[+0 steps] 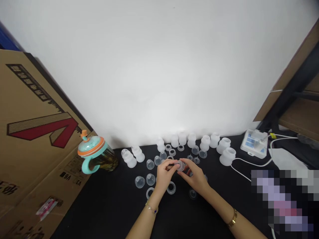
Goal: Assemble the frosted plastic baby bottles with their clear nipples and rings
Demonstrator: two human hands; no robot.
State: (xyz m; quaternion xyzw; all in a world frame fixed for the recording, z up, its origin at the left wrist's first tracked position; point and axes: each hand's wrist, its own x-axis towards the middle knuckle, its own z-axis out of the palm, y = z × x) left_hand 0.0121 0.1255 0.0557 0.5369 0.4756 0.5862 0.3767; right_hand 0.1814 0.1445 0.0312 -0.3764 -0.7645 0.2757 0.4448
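Note:
Both hands meet above the black table, fingers pinched round a small translucent ring piece (181, 165). My left hand (164, 173) grips its left side with thumb and fingers. On the right side, my right hand (195, 176) holds the same piece. Whether a nipple sits inside it is too small to tell. Just below the hands lies a white collar ring (171, 188). Clear domed caps (150, 179) stand to the left, and clear nipples (196, 160) lie behind my right hand. More rings (172, 152) are beyond the fingers.
White bottles (191, 140) line the wall, some open-necked (227, 156) at the right. Two topped bottles (129, 158) stand left. A lidded jug (97, 152) is beside a large cardboard box (32, 132). A clear case (254, 143) and white cable (256, 165) lie right.

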